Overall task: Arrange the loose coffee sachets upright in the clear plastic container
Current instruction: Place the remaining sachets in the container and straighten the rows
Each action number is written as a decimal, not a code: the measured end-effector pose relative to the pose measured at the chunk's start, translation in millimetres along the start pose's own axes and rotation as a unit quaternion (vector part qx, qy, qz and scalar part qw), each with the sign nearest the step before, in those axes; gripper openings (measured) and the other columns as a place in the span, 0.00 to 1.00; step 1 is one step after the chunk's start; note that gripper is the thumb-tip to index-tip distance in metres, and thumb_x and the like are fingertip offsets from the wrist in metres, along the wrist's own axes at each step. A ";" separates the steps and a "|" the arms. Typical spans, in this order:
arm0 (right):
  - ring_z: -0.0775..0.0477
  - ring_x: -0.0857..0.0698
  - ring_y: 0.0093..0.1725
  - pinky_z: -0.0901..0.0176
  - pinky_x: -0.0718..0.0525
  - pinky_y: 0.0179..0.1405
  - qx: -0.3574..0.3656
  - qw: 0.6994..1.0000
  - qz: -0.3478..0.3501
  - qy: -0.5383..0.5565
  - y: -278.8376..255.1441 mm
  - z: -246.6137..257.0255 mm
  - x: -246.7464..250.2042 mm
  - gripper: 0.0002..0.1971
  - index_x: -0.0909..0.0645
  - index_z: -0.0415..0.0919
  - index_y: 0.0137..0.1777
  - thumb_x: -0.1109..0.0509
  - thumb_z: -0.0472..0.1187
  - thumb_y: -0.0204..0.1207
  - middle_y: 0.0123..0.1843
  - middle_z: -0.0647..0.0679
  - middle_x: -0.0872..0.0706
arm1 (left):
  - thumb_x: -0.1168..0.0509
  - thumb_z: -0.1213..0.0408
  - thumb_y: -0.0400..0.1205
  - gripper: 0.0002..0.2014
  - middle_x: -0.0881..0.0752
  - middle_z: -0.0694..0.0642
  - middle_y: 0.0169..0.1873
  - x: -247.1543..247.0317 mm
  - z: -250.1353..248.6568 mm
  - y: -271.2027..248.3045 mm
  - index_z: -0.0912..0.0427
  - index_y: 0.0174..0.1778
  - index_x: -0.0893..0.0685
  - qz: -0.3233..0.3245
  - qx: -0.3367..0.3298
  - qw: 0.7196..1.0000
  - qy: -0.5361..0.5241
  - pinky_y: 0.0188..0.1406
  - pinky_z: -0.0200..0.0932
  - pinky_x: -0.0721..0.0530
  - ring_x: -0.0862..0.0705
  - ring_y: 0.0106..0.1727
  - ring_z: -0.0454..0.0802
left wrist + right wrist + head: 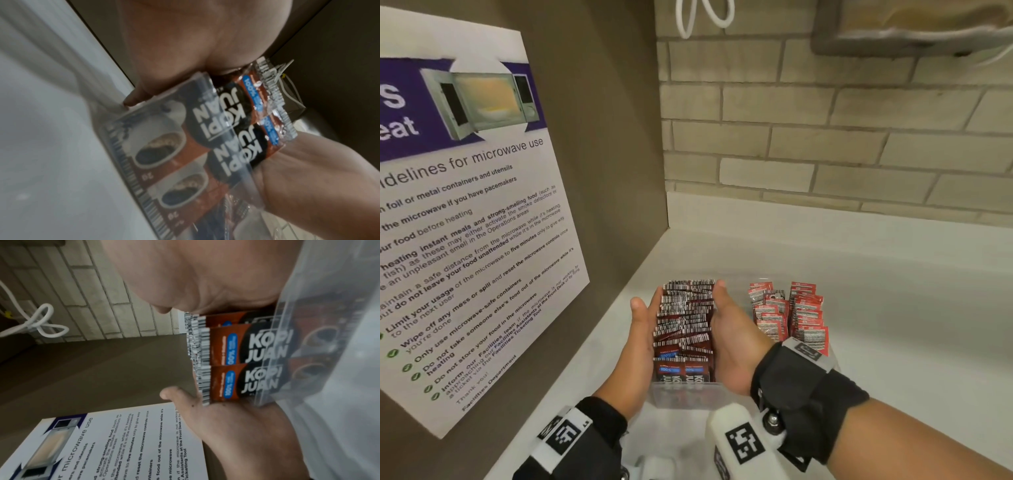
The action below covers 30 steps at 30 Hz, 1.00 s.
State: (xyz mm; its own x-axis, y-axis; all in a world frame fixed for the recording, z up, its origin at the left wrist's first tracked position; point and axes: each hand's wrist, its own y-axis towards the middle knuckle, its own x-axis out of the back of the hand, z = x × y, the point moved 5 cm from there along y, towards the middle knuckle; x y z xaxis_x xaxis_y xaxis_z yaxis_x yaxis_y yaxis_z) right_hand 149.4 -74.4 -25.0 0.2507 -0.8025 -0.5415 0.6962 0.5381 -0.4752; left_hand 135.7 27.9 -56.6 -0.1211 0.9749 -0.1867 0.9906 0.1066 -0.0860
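Fingers straight, the left hand [643, 337] and right hand [732, 337] press flat against a row of brown foil coffee sachets [685, 322] standing in the clear plastic container [681, 394] on the white counter [893, 308]. Light, slippery packets likely fan apart; squeeze both ends.

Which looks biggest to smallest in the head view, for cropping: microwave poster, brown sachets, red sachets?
1. Microwave poster, by far, though it is nearest the camera.
2. Brown sachets.
3. Red sachets, close to the brown; partly hidden.
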 end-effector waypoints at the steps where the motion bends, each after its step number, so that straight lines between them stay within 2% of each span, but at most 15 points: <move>1: 0.41 0.14 0.55 0.49 0.16 0.46 0.003 1.000 -0.002 -0.012 0.2 -0.2 1.0 0.37 0.22 0.41 0.68 0.58 0.68 0.79 0.64 0.37 0.16 | 0.61 0.32 0.73 0.34 0.13 0.37 0.56 0.3 -0.8 -0.5 0.37 0.74 0.33 0.002 0.001 1.000 0.005 0.54 0.40 0.17 0.14 0.58 0.39; 4: 0.42 0.12 0.52 0.52 0.14 0.43 0.006 0.999 -0.007 -0.031 -1.6 2.8 6.8 0.38 0.22 0.40 0.66 0.59 0.68 0.79 0.61 0.38 0.14 | 0.61 0.30 0.72 0.37 0.17 0.35 0.60 3.9 0.1 -2.3 0.36 0.78 0.38 0.003 0.009 1.000 0.012 0.53 0.39 0.18 0.15 0.59 0.38; 8: 0.48 0.11 0.37 0.60 0.13 0.30 0.022 0.998 -0.007 -0.056 -6.5 10.0 10.3 0.35 0.18 0.42 0.50 0.60 0.66 0.80 0.41 0.43 0.09 | 0.62 0.29 0.71 0.39 0.22 0.29 0.58 5.8 -1.5 -5.2 0.37 0.80 0.42 -0.006 0.004 1.000 0.018 0.57 0.39 0.22 0.19 0.59 0.34; 11: 0.51 0.11 0.33 0.62 0.13 0.27 0.038 0.996 -0.013 -0.079 -11.9 13.0 8.9 0.34 0.19 0.42 0.48 0.60 0.65 0.81 0.36 0.45 0.10 | 0.62 0.27 0.72 0.40 0.25 0.27 0.63 7.1 -5.3 -7.4 0.39 0.81 0.42 -0.019 -0.018 1.000 0.015 0.66 0.41 0.29 0.24 0.58 0.25; 13: 0.51 0.11 0.41 0.62 0.13 0.36 0.036 0.994 -0.020 -0.100 -17.5 13.4 8.8 0.33 0.21 0.42 0.58 0.60 0.64 0.81 0.42 0.48 0.09 | 0.59 0.21 0.70 0.44 0.33 0.34 0.75 10.6 -10.1 -8.9 0.40 0.81 0.41 -0.040 -0.037 0.998 0.008 0.76 0.45 0.38 0.29 0.67 0.28; 14: 0.50 0.13 0.55 0.61 0.15 0.52 0.037 0.991 -0.036 -0.127 -21.3 14.3 11.3 0.34 0.26 0.41 0.68 0.60 0.64 0.81 0.54 0.50 0.11 | 0.57 0.21 0.70 0.44 0.36 0.37 0.79 13.9 -13.7 -10.4 0.40 0.80 0.39 -0.060 -0.053 0.997 0.008 0.79 0.47 0.42 0.33 0.73 0.31; 15: 0.47 0.22 0.70 0.57 0.25 0.68 0.046 0.984 -0.055 -0.164 -26.0 16.7 15.6 0.35 0.34 0.41 0.76 0.59 0.64 0.81 0.69 0.49 0.20 | 0.55 0.23 0.72 0.40 0.35 0.39 0.79 17.2 -19.2 -13.2 0.39 0.78 0.37 -0.085 -0.075 0.994 0.008 0.80 0.48 0.44 0.35 0.76 0.34; 16: 0.44 0.33 0.78 0.51 0.36 0.76 0.062 0.973 -0.069 -0.209 -30.7 20.4 20.3 0.35 0.42 0.44 0.81 0.58 0.65 0.80 0.79 0.48 0.31 | 0.50 0.28 0.76 0.32 0.31 0.39 0.77 21.2 -25.8 -16.6 0.38 0.73 0.32 -0.110 -0.103 0.989 0.009 0.80 0.49 0.42 0.34 0.77 0.37; 17: 0.41 0.37 0.80 0.47 0.41 0.78 0.080 0.962 -0.075 -0.251 -36.4 26.0 24.4 0.36 0.46 0.47 0.82 0.56 0.66 0.79 0.82 0.48 0.38 | 0.45 0.36 0.79 0.22 0.26 0.38 0.73 25.4 -34.0 -20.3 0.37 0.68 0.28 -0.133 -0.135 0.982 0.010 0.78 0.49 0.37 0.30 0.75 0.38; 18: 0.40 0.34 0.78 0.45 0.40 0.78 0.099 0.950 -0.082 -0.286 -42.8 34.0 29.0 0.36 0.46 0.48 0.82 0.54 0.67 0.78 0.81 0.48 0.37 | 0.41 0.48 0.82 0.13 0.21 0.39 0.67 28.2 -43.8 -25.0 0.39 0.63 0.24 -0.153 -0.163 0.975 0.004 0.75 0.49 0.32 0.25 0.71 0.40; 20: 0.41 0.25 0.70 0.44 0.32 0.75 0.133 0.927 -0.109 -0.333 -58.4 56.7 39.1 0.32 0.37 0.48 0.78 0.49 0.65 0.78 0.75 0.48 0.28 | 0.38 0.68 0.80 0.13 0.16 0.44 0.55 27.8 -62.7 -34.0 0.45 0.54 0.20 -0.175 -0.216 0.960 -0.029 0.66 0.49 0.23 0.17 0.61 0.46; 22: 0.44 0.20 0.60 0.46 0.24 0.66 0.165 0.921 -0.135 -0.325 -71.6 78.5 50.1 0.26 0.30 0.47 0.71 0.44 0.60 0.79 0.66 0.48 0.22 | 0.38 0.71 0.73 0.14 0.14 0.49 0.46 12.3 -78.9 -41.8 0.51 0.50 0.19 -0.131 -0.245 0.959 -0.061 0.54 0.42 0.17 0.15 0.51 0.48; 25: 0.44 0.19 0.50 0.54 0.21 0.47 0.199 0.934 -0.170 -0.245 -81.6 92.0 63.8 0.19 0.26 0.42 0.66 0.40 0.52 0.81 0.55 0.47 0.20 | 0.37 0.73 0.71 0.12 0.12 0.53 0.42 -33.8 -83.5 -46.5 0.57 0.49 0.17 -0.006 -0.194 0.978 -0.082 0.45 0.38 0.15 0.13 0.45 0.46; 27: 0.45 0.19 0.48 0.55 0.21 0.45 0.224 0.934 -0.185 -0.207 -83.4 89.3 71.1 0.15 0.25 0.39 0.63 0.39 0.46 0.82 0.53 0.46 0.21 | 0.32 0.76 0.72 0.13 0.12 0.54 0.46 -65.3 -71.0 -45.2 0.58 0.50 0.16 0.049 -0.113 0.989 -0.076 0.46 0.40 0.15 0.13 0.48 0.46; 30: 0.46 0.18 0.48 0.54 0.20 0.47 0.280 0.923 -0.210 -0.160 -86.5 79.7 78.2 0.09 0.22 0.40 0.58 0.40 0.39 0.82 0.52 0.45 0.20 | 0.36 0.77 0.78 0.15 0.16 0.52 0.57 -98.4 -45.0 -39.8 0.54 0.55 0.18 0.085 -0.002 0.996 -0.039 0.57 0.43 0.19 0.17 0.58 0.45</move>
State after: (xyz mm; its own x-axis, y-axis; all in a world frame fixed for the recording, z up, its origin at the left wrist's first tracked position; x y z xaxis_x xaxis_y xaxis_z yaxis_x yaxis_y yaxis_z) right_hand 162.4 -204.3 29.0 0.0029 -0.9932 -0.1167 0.9932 0.0164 -0.1152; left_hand 111.0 -63.5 9.2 0.0436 0.9606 -0.2744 0.9975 -0.0573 -0.0421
